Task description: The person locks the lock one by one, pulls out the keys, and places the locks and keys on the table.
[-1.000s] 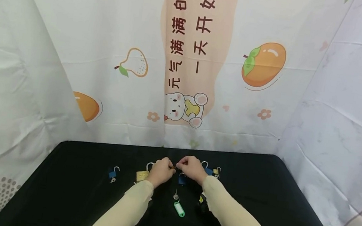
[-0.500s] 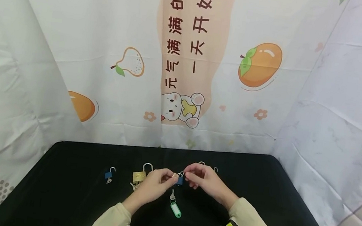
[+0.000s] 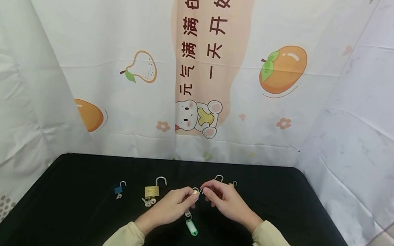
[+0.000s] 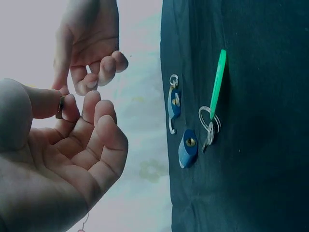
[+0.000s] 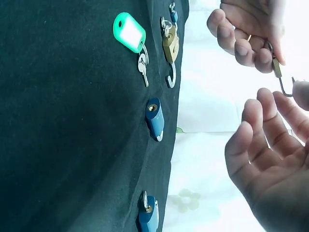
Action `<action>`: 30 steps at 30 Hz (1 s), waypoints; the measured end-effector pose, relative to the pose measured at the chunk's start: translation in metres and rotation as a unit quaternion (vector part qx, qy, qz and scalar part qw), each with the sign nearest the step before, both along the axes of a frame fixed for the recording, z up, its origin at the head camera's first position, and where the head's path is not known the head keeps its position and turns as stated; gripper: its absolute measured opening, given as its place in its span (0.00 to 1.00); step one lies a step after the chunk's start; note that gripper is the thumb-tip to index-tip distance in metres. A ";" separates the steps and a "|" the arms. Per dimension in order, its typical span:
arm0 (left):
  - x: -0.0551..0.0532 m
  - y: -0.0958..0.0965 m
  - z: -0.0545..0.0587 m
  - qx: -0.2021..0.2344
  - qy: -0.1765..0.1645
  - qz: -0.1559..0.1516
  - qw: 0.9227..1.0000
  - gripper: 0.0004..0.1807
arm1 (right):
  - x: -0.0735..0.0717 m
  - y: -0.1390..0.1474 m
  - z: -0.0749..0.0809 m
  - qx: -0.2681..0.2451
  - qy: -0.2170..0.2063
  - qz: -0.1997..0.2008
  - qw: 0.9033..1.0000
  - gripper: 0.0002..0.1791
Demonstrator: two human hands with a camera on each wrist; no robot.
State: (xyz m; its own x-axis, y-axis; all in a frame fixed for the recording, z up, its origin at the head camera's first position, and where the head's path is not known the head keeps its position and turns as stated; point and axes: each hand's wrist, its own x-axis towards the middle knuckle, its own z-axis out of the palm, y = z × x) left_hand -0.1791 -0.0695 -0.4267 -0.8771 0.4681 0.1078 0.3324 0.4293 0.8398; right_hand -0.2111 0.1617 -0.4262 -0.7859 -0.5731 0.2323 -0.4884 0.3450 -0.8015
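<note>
My left hand (image 3: 172, 206) pinches a small brass padlock (image 5: 276, 67) between thumb and index finger, raised above the black table. The padlock's thin shackle is swung open, pointing toward my right hand (image 3: 227, 202), whose thumb and index fingertips pinch its curved end. In the left wrist view, only the edge of the brass body shows between the left fingers. Behind the hands, on the cloth, lies a blue padlock (image 5: 155, 118) with its keyhole facing the wearer. Close to it is a silver key (image 5: 143, 67) on a ring with a green tag (image 3: 191, 227).
To the left lie a larger brass padlock (image 3: 151, 191) with keys, its shackle open, and a small blue padlock (image 3: 118, 190). Another blue padlock (image 5: 149, 220) lies on the right, beside a small brass one partly hidden by the right hand. A printed curtain (image 3: 193, 151) stands behind the table.
Both hands have come nearer the wearer with the small brass padlock. The right fingers, apart from it half a second ago, now meet its shackle, which shows swung out.
</note>
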 end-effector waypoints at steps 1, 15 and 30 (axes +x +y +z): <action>0.000 0.001 0.000 -0.001 0.001 0.000 1.000 0.15 | 0.000 -0.001 0.000 0.004 0.007 -0.003 1.000 0.15; 0.010 0.013 0.011 0.034 0.031 0.010 0.999 0.14 | 0.003 -0.006 0.004 -0.002 0.066 -0.009 0.998 0.18; 0.012 0.014 0.013 0.051 0.029 0.046 0.997 0.18 | 0.004 -0.007 0.008 -0.034 0.042 -0.021 0.998 0.18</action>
State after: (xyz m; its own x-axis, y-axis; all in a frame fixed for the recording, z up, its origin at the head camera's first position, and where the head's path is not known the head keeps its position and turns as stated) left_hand -0.1671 -0.0552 -0.4138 -0.9063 0.3707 0.2029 0.3455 0.3734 0.8610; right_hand -0.2070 0.1544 -0.4177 -0.7850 -0.5203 0.3363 -0.5417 0.3130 -0.7802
